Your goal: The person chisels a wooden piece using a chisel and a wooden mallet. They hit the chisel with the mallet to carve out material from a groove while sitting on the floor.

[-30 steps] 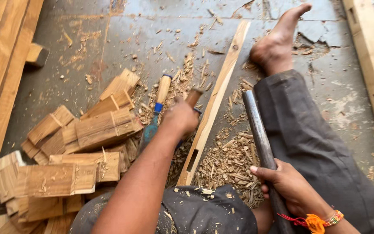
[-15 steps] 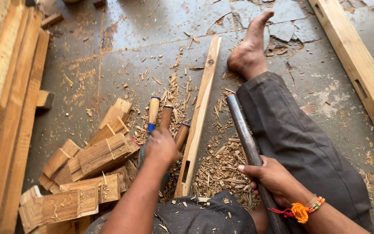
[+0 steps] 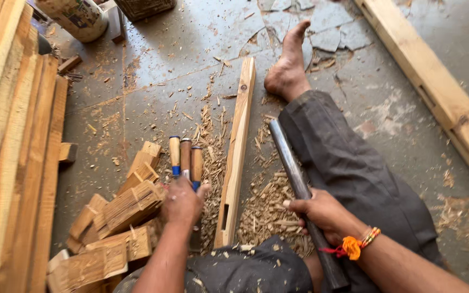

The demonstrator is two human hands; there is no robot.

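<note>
Left hand (image 3: 183, 202) moved since a second ago: then over a single chisel beside the wooden strip, now lower and nearer the body, settled on a group of three chisels (image 3: 185, 157) with fingers curled over the blades (full grip not confirmed; blades hidden beneath the hand). Suggests selection of a cutting tool in progress. Right hand (image 3: 318, 211) unchanged, clamped on the grey metal bar (image 3: 294, 179), bar lying along the trousered leg (image 3: 354, 168). Chisels: wooden handles, two with blue collars, side by side on the floor (image 3: 153, 65), pointing away from the body. Just right of them, the long wooden strip (image 3: 238, 146) with a cut slot near its close end, among shavings (image 3: 267, 211). Stacked offcut blocks (image 3: 120, 217) to the left.
</note>
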